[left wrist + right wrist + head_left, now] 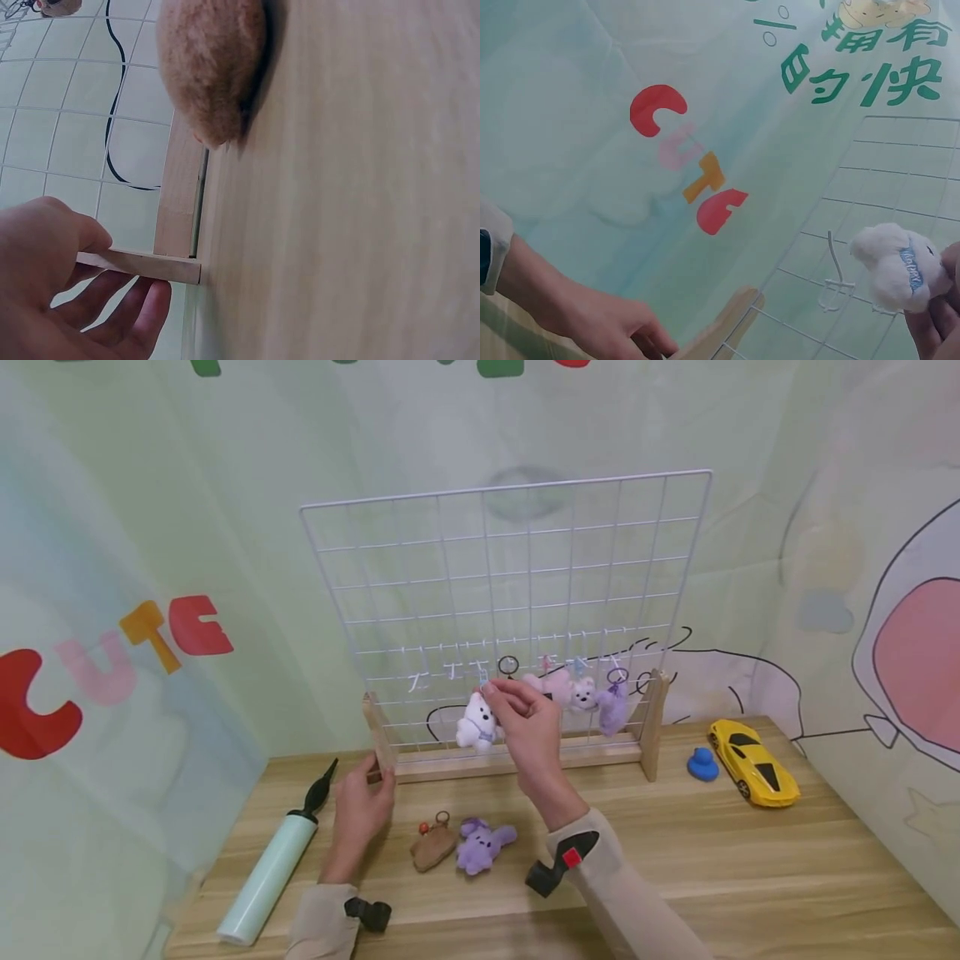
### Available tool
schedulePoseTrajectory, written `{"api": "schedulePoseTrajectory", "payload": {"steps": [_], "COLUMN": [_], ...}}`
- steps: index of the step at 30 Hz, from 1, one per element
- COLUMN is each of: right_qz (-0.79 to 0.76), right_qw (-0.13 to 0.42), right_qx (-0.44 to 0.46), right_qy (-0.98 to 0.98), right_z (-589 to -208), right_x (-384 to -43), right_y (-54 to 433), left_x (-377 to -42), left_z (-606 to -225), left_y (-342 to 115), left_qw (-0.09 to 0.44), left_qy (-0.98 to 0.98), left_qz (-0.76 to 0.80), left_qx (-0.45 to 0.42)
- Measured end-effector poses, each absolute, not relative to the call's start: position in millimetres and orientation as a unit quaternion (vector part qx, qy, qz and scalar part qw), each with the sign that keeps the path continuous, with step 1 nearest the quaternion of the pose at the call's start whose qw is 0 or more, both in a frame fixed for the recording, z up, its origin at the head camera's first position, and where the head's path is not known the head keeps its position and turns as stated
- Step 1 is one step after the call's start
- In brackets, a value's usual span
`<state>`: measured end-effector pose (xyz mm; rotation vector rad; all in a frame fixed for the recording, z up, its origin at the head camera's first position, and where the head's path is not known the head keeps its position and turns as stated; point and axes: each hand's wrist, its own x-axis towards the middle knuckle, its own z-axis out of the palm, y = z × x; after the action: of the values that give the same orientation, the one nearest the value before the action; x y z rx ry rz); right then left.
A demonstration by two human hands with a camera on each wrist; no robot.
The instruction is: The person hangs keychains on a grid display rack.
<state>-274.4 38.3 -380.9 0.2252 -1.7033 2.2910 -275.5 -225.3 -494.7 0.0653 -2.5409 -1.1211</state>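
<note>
A white plush bear keychain (477,724) with a blue band hangs in front of the white wire grid rack (506,535). My right hand (534,735) pinches it near its top, close to a hook on the rack; in the right wrist view the white plush (901,268) lies against the fingers. My left hand (362,802) grips the rack's left wooden upright (381,735), thumb on one side and fingers on the other in the left wrist view. On the table before the rack lie a brown plush keychain (433,847) and a purple plush keychain (482,845).
A pink plush (553,685), a small white bear (582,694) and a purple plush (613,710) hang at the rack's right. White hooks (417,681) stick out at left. A mint pump (270,881) lies left; a blue duck (702,764) and yellow car (753,764) stand right.
</note>
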Motion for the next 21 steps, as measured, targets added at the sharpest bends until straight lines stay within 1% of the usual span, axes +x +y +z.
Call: {"api": "schedulePoseTrajectory", "payload": {"steps": [8, 11, 16, 19, 21], "right_qz": [0.796, 0.769, 0.717, 0.701, 0.693], "right_qw": [0.128, 0.147, 0.196, 0.206, 0.203], "right_qx": [0.063, 0.073, 0.116, 0.130, 0.134], "right_qy": [-0.589, -0.618, -0.659, -0.671, -0.678], "right_z": [-385.4, -389.7, -397.5, -403.6, -409.4], "right_x": [-278.0, -273.8, -262.7, -257.6, -254.7], "right_y": [37.9, 42.1, 51.2, 57.1, 61.5], "left_x": [-275.7, -274.9, -275.1, -276.3, -276.3], "left_z": [-497.7, -497.9, -497.2, -496.7, -496.4], "left_y": [-226.2, -224.8, -224.0, -225.4, -226.0], "left_qw": [0.182, 0.182, 0.181, 0.181, 0.182], "left_qy": [-0.898, -0.897, -0.897, -0.898, -0.898], "left_qz": [-0.400, -0.403, -0.403, -0.401, -0.401], "left_qx": [0.019, 0.018, 0.020, 0.021, 0.020]}}
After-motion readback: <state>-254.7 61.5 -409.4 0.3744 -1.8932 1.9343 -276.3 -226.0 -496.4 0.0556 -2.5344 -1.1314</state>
